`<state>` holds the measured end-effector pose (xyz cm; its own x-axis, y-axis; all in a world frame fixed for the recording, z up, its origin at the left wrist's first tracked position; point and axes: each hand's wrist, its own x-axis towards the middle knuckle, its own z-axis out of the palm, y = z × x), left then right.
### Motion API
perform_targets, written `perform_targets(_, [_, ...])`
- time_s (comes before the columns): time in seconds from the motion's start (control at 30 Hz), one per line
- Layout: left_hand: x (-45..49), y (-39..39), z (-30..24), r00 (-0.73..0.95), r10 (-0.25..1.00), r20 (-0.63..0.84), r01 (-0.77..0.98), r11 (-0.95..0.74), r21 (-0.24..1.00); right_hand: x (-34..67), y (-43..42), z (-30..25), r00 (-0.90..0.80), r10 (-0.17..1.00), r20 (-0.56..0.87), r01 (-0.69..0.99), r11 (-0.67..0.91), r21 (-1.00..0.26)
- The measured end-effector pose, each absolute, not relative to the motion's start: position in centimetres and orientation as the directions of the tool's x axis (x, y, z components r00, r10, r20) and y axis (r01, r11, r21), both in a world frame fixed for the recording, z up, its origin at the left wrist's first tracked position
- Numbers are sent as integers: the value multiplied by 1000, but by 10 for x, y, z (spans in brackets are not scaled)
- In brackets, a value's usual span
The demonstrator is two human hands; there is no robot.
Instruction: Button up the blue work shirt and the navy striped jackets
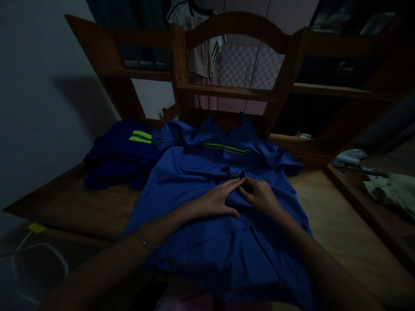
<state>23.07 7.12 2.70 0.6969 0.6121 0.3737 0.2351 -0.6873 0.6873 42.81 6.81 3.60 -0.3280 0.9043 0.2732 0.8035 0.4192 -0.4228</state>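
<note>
Head view shows a blue work shirt (194, 172) spread front-up on a wooden bed board (330, 203), collar toward the wooden headboard (238, 93) and a yellow-green stripe (227, 148) across the chest. Both hands meet on the front opening, just below that stripe. The left hand (217, 199) lies on the cloth with fingers stretched out and thumb spread, its fingertips pressing one front edge flat. The right hand (259, 195) has its fingers curled in, pinching the opposite edge right against the left fingertips; the light is too dim to tell whether a button sits between them. A small button (242, 220) shows lower on the front, just under the left thumb. A bracelet (145, 236) rings the left wrist. A second dark-blue garment (119, 155) with the same striping lies bunched to the left, touching the shirt's sleeve. By the look of it, the step in hand is work on one fastening near the chest, with the rest of the front below not yet dealt with. The next move calls for keeping the two edges lined up and taut, working by feel in this gloom, then shifting both hands down toward the lower button
</note>
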Motion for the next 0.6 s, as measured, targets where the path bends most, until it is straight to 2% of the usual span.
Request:
perform_targets(0.13, [230, 74, 29, 598, 731, 327, 269, -568, 778, 433, 63, 50, -325, 906, 270, 793, 417, -444])
perform_targets(0.2, [230, 75, 30, 561, 793, 238, 268, -446, 854, 433, 43, 65, -297, 889, 349, 830, 421, -365])
perform_targets(0.27, [231, 75, 33, 560, 810, 171, 183, -323, 928, 429, 11, 79, -296, 850, 436, 872, 427, -240])
perform_targets(0.33, [234, 72, 38, 566, 815, 121, 70, -193, 979, 423, -26, 87, -327, 823, 464, 884, 440, -159])
perform_targets(0.47, [240, 47, 56, 551, 835, -20, -42, 52, 998, 406, -78, 77, -284, 824, 490, 872, 434, -224])
perform_targets(0.6, [240, 12, 68, 531, 847, -32, -99, 100, 990, 396, -91, 51, -137, 822, 553, 876, 362, -320])
